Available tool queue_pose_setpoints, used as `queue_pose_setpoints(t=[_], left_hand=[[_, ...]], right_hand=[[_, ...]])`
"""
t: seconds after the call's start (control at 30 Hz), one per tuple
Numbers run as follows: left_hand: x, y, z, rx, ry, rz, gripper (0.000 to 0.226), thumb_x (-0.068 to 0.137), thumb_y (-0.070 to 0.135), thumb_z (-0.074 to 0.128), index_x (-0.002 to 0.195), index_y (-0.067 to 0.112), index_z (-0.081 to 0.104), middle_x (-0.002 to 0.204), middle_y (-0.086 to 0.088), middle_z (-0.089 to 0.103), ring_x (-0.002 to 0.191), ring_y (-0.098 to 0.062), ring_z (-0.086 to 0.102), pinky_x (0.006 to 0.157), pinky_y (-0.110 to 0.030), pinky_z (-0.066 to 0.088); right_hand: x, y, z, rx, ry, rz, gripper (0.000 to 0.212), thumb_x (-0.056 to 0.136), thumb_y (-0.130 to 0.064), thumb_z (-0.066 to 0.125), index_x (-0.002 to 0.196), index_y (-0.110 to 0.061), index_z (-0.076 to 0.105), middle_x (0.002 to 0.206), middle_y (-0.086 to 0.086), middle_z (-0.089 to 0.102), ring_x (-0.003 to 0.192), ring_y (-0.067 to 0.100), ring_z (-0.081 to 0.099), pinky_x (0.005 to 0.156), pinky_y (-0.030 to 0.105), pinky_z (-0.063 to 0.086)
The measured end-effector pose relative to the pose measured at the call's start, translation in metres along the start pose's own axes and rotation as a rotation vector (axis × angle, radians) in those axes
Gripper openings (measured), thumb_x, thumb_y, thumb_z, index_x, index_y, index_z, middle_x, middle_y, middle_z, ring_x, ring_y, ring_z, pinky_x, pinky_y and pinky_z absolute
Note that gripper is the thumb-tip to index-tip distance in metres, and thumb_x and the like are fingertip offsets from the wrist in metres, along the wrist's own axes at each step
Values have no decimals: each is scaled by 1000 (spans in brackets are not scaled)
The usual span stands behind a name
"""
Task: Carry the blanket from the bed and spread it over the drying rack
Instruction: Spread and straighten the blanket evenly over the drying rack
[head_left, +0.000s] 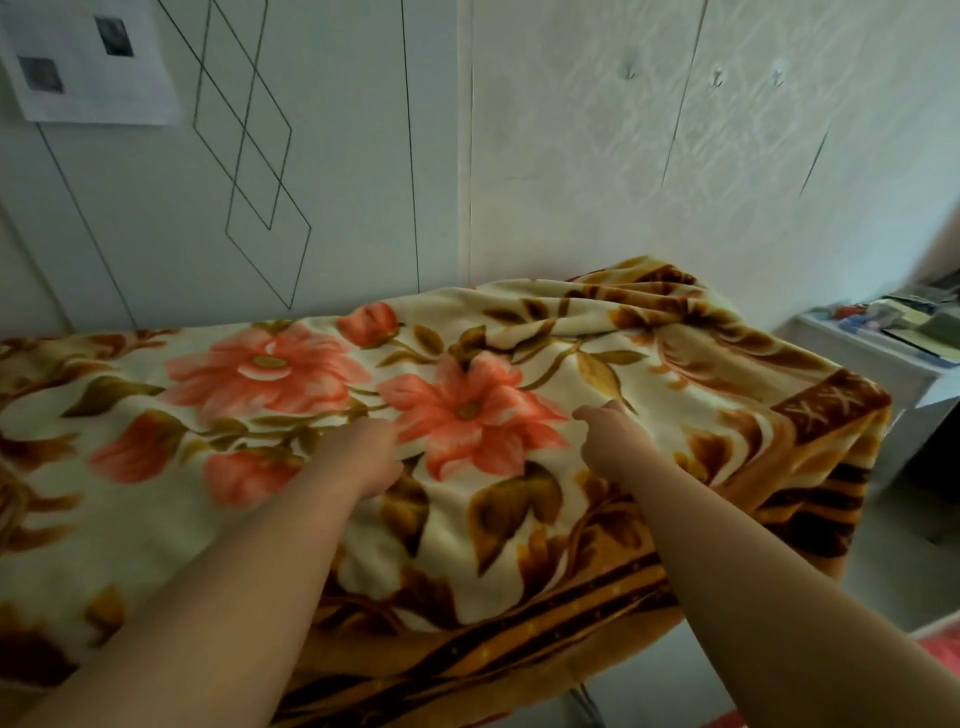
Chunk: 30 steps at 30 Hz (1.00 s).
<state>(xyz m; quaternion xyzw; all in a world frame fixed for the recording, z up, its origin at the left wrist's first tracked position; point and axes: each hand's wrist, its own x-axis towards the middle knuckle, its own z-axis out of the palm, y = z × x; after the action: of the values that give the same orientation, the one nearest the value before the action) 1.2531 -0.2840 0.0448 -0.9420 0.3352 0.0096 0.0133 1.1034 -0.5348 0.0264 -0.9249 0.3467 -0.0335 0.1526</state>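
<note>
Blanket (467, 374) with big orange flowers and brown leaves lies spread out flat and wide, right in front of the person. It covers something raised, and its brown and gold border hangs down over the near edge and over the right end. What holds it up is hidden under it. At the far right corner the blanket is bunched up into a soft heap against the wall (the rest looks mostly smooth).

Both bare arms reach out over the blanket, and both hands are on top of it, near the middle. The left hand (366, 457) sits just left of the biggest flower. Its fingers are curled down into the soft cloth and grip a little fold of it. The right hand (608, 431) sits just right of that same flower. Its fingers are curled too, and its thumb points to the left. The picture is blurry there, so I cannot tell if this hand holds the cloth or only rests on it.

Behind the blanket is a pale wall (337, 156) with thin black lines that make diamond shapes. A sheet of paper (88, 62) hangs on it at the top left. Small hooks (719, 78) stick out higher up on the right. At the far right stands a low white table (878, 364) with papers piled on it.
</note>
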Motion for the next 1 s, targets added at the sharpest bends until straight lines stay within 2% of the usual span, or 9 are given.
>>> queue_pose_setpoints(t=[0.1, 0.17, 0.27, 0.4, 0.53, 0.6, 0.7, 0.87, 1.0], left_hand=[[37, 10, -8, -35, 67, 67, 28, 88, 41, 55, 110, 24, 62, 108, 0, 65, 99, -25, 63, 73, -32, 46], [63, 16, -14, -92, 89, 88, 26, 87, 44, 54, 108, 31, 60, 105, 2, 66, 98, -26, 64, 70, -30, 43], [104, 25, -24, -56, 110, 99, 8, 88, 32, 52, 89, 26, 57, 106, -1, 66, 98, -27, 63, 69, -30, 42], [161, 32, -40, -55, 121, 97, 17, 90, 31, 51, 94, 20, 62, 106, -6, 66, 99, -29, 63, 73, -34, 46], [212, 44, -50, -69, 128, 124, 16, 89, 31, 53, 97, 21, 62, 107, -7, 68, 98, -29, 64, 72, -32, 45], [231, 56, -55, -85, 118, 139, 18, 90, 33, 55, 99, 19, 61, 107, -7, 67, 98, -29, 63, 72, -32, 45], [253, 75, -60, -80, 129, 164, 17, 90, 31, 55, 98, 18, 62, 105, -7, 67, 95, -28, 63, 72, -33, 45], [283, 102, -67, -111, 97, 195, 15, 91, 30, 51, 95, 18, 59, 102, -6, 64, 86, -25, 59, 68, -32, 42], [306, 124, -69, -116, 109, 196, 15, 93, 28, 49, 98, 17, 59, 98, -4, 63, 84, -22, 58, 67, -30, 41]], right_hand=[[33, 7, -16, -4, 24, 7, 58, 92, -6, 45, 147, -27, 39, 148, 10, 32, 124, 29, 51, 99, 37, 50], [56, 11, -29, -28, 43, 9, 58, 92, -7, 44, 147, -25, 39, 149, 11, 32, 131, 28, 45, 103, 37, 46], [92, 14, -45, -68, 88, 22, 57, 92, -7, 44, 146, -25, 40, 149, 12, 32, 127, 28, 50, 102, 37, 46], [135, 17, -62, -87, 121, 49, 50, 96, -17, 45, 145, -26, 43, 148, 11, 36, 128, 28, 48, 107, 37, 39], [169, 24, -72, -71, 132, 36, 44, 93, -38, 54, 136, -33, 51, 141, 3, 46, 121, 25, 52, 98, 37, 45], [183, 29, -77, -96, 117, 62, 51, 89, -42, 60, 137, -31, 50, 143, 4, 45, 122, 24, 52, 99, 35, 46], [192, 35, -90, -129, 77, 104, 66, 86, -29, 69, 146, -24, 42, 145, 6, 38, 123, 24, 51, 103, 34, 47], [223, 53, -97, -86, 147, 128, 45, 96, -12, 49, 139, -25, 49, 132, 5, 45, 106, 26, 59, 91, 35, 54], [242, 72, -102, -107, 145, 96, 39, 95, -14, 50, 133, -26, 54, 133, 4, 47, 105, 25, 60, 87, 31, 54]])
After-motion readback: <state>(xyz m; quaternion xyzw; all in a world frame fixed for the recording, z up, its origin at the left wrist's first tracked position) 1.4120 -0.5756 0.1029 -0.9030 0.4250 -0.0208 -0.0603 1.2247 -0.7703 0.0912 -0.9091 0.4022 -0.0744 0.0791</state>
